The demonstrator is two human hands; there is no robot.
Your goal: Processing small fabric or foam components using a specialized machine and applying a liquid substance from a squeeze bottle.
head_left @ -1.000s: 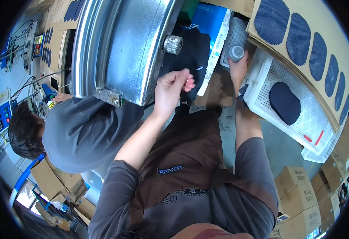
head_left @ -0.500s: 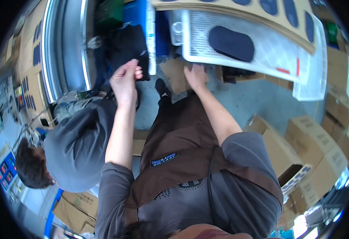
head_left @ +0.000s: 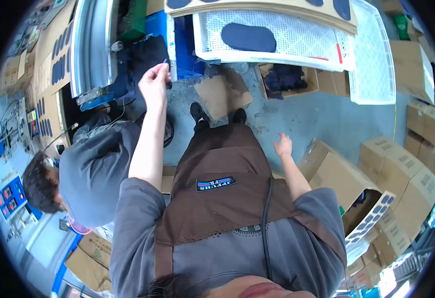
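My left hand [head_left: 155, 83] is raised at the front left with thumb and fingers pinched together. What they hold, if anything, is too small to make out; a thin dark bit shows at the fingertips. Just beyond it hangs a black cloth [head_left: 147, 52], beside a blue bin [head_left: 187, 64]. My right hand [head_left: 283, 146] is held low at my right side, fingers apart and nothing in it. Ahead, a dark oval pad [head_left: 249, 37] lies in a white perforated plastic tray [head_left: 297, 30], out of reach of both hands as they stand.
Cardboard sheets with dark ovals [head_left: 257, 7] lie across the tray's far side. Below it stands a carton of dark pieces [head_left: 284, 79]. An open carton [head_left: 332, 171] is at my right, near stacked cartons [head_left: 399, 169]. A co-worker [head_left: 95, 169] sits close at left, beside a metal machine [head_left: 92, 47].
My right hand has come away from beneath the tray's near edge, moving right and back toward my body. The left hand stays pinched near the black cloth. The view has shifted.
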